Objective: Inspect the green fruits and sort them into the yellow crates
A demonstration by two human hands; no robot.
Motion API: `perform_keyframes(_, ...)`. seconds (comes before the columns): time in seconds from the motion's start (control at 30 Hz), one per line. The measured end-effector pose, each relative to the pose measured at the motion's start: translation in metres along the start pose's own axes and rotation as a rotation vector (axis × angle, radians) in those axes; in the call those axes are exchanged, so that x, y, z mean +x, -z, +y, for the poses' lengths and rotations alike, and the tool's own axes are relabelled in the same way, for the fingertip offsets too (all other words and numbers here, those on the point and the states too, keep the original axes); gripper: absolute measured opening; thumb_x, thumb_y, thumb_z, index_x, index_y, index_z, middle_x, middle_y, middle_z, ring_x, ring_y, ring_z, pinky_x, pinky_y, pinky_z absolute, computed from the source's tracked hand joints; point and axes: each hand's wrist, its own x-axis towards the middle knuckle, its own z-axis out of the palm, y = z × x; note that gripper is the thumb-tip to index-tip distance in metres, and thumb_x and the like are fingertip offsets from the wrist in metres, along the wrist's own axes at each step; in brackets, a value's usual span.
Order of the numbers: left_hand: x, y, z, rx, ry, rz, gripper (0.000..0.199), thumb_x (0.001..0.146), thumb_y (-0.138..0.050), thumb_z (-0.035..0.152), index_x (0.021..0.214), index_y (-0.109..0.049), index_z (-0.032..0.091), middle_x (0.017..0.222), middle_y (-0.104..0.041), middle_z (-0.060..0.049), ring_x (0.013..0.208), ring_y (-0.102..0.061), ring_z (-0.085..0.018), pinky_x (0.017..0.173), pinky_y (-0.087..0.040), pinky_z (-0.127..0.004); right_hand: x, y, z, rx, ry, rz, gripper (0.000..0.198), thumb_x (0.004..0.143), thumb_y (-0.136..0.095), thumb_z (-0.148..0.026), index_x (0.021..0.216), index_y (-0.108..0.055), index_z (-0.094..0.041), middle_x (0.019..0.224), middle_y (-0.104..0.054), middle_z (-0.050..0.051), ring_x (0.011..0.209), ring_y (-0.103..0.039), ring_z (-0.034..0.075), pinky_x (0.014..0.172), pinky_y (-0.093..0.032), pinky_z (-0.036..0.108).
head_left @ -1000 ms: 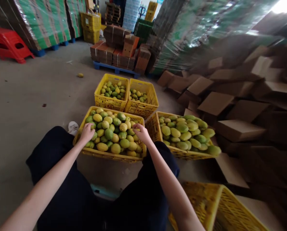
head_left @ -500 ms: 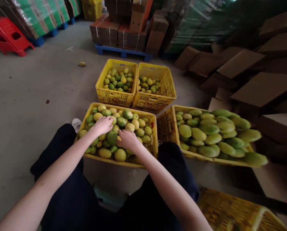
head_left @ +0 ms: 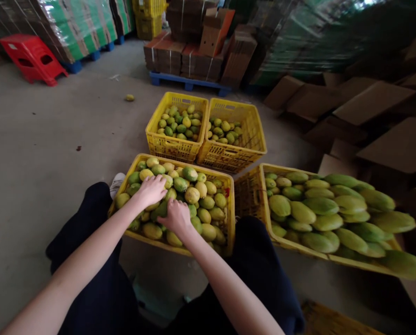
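My left hand (head_left: 152, 190) lies over the fruit in the near yellow crate (head_left: 231, 204), fingers apart and bent downward. Its fingertips touch a yellow-green fruit (head_left: 167, 181). To the right and nearer me, my right hand (head_left: 176, 216) has thumb and fingers around a dark green fruit (head_left: 159, 211), partly hidden by the hand. Small oval fruits fill this crate, green to yellow, like small papayas or lemons; a yellowish one (head_left: 191, 195) sits just right of my hands.
Right of me, a yellow crate (head_left: 262, 190) is heaped with long green papayas (head_left: 321, 205). Two yellow crates with small fruit, left (head_left: 152, 137) and right (head_left: 258, 135), stand beyond. One fruit (head_left: 129, 97) lies on the floor. A red stool (head_left: 33, 58) and cardboard boxes (head_left: 372, 102) are farther off.
My right hand has shifted left and nearer me within the crate, its thumb now reaching past the green fruit. My left hand stays over nearly the same fruit. The view has tilted slightly.
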Motion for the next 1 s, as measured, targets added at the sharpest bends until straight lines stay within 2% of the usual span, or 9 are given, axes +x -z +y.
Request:
perform_keyframes(0.17, 0.018, -0.001, 0.003, -0.027, 0.136, -0.014, 0.045, 0.098, -0.048, 0.034, 0.133, -0.055, 0.007, 0.133, -0.061, -0.022, 0.123, -0.06, -0.036, 0.1, -0.047, -0.044, -0.029, 0.03, 0.015, 0.059, -0.073, -0.059, 0.052, 0.08, -0.071, -0.047, 0.113, -0.066, -0.007, 0.105, -0.076, 0.021, 0.101, -0.073, 0.035, 0.086, -0.054, 0.039)
perform_keyframes(0.33, 0.029, -0.009, 0.013, 0.04, 0.242, 0.04, 0.054, 0.095, -0.055, 0.042, 0.133, -0.054, 0.004, 0.129, -0.062, -0.025, 0.122, -0.059, -0.039, 0.1, -0.045, -0.049, -0.045, 0.046, 0.038, 0.013, -0.166, -0.028, 0.046, 0.079, -0.071, -0.037, 0.113, -0.064, -0.005, 0.105, -0.075, 0.022, 0.103, -0.072, 0.034, 0.087, -0.053, 0.038)
perform_keyframes(0.47, 0.029, 0.001, 0.016, 0.083, 0.22, 0.033, 0.051, 0.095, -0.053, 0.044, 0.13, -0.057, 0.006, 0.131, -0.061, -0.023, 0.121, -0.06, -0.037, 0.101, -0.046, -0.046, -0.053, 0.057, 0.052, 0.044, -0.191, -0.041, 0.042, 0.081, -0.068, -0.04, 0.109, -0.065, -0.008, 0.101, -0.076, 0.02, 0.1, -0.073, 0.033, 0.083, -0.053, 0.036)
perform_keyframes(0.6, 0.015, 0.013, 0.003, 0.1, 0.196, -0.034, 0.041, 0.093, -0.055, 0.044, 0.116, -0.064, 0.012, 0.123, -0.066, -0.019, 0.119, -0.061, -0.035, 0.098, -0.048, -0.042, -0.06, 0.071, 0.066, 0.046, -0.23, -0.016, 0.043, 0.081, -0.067, -0.043, 0.109, -0.063, -0.009, 0.101, -0.075, 0.019, 0.102, -0.072, 0.033, 0.081, -0.051, 0.036)
perform_keyframes(0.77, -0.004, 0.007, -0.01, 0.032, 0.151, -0.166, 0.056, 0.087, -0.062, 0.05, 0.129, -0.056, 0.013, 0.131, -0.063, -0.02, 0.119, -0.062, -0.038, 0.094, -0.051, -0.044, -0.064, 0.077, 0.078, 0.033, -0.271, 0.119, 0.036, 0.081, -0.067, -0.044, 0.103, -0.06, -0.016, 0.098, -0.074, 0.016, 0.096, -0.072, 0.032, 0.075, -0.05, 0.036)
perform_keyframes(0.87, -0.006, 0.0, -0.004, 0.04, 0.175, -0.147, 0.056, 0.086, -0.064, 0.045, 0.129, -0.056, 0.011, 0.129, -0.062, -0.022, 0.113, -0.065, -0.039, 0.091, -0.052, -0.044, -0.062, 0.074, 0.076, 0.053, -0.245, 0.169, 0.037, 0.08, -0.067, -0.046, 0.102, -0.058, -0.018, 0.1, -0.073, 0.016, 0.096, -0.071, 0.033, 0.075, -0.049, 0.036)
perform_keyframes(1.0, -0.008, -0.003, 0.009, 0.036, 0.223, -0.095, 0.052, 0.083, -0.069, 0.041, 0.125, -0.057, 0.012, 0.126, -0.06, -0.021, 0.107, -0.067, -0.036, 0.086, -0.053, -0.041, -0.058, 0.072, 0.064, 0.095, -0.206, 0.105, 0.042, 0.081, -0.067, -0.046, 0.108, -0.057, -0.016, 0.106, -0.072, 0.017, 0.1, -0.07, 0.033, 0.076, -0.05, 0.036)
